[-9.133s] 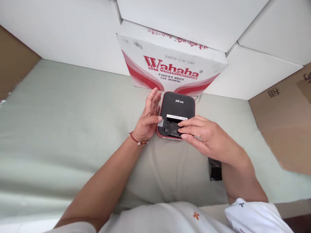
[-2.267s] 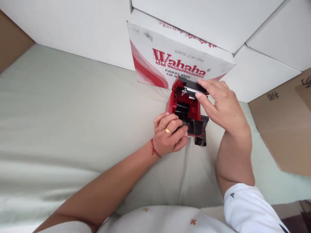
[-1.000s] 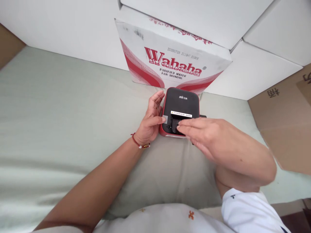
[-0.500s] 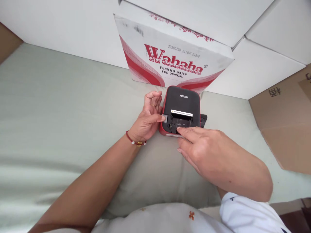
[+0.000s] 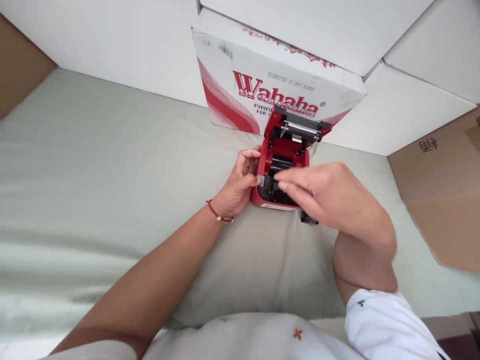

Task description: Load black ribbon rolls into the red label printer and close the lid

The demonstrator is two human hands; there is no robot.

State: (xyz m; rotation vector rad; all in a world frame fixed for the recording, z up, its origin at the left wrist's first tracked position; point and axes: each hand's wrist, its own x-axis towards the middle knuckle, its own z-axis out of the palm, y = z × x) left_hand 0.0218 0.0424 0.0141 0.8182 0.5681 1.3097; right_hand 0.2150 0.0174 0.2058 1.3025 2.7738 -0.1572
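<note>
A small red-and-black label printer (image 5: 279, 205) lies on the green cloth, its lid (image 5: 300, 125) standing raised. Inside show a red cavity and a dark roller (image 5: 281, 164). My left hand (image 5: 240, 187) grips the printer's left side, its thumb on a grey tab (image 5: 261, 180) and the other fingers along the side. Over the printer's front right is my right hand (image 5: 318, 192), fingers stretched toward the opening with nothing visible in them. Whether its fingertips touch the inside, I cannot tell. A black piece (image 5: 309, 218) sticks out below the right hand, mostly hidden.
Behind the printer stands a white-and-red Wahaha water carton (image 5: 221, 70), against large white boxes (image 5: 123, 50). A brown cardboard box (image 5: 442, 200) is at the right, and another brown surface (image 5: 22, 65) at the far left. Green cloth (image 5: 131, 150) covers the surface.
The printer's lid has swung up from closed to raised, baring the inside. My right hand has lifted off the front slot slightly. My left hand keeps its place on the tab.
</note>
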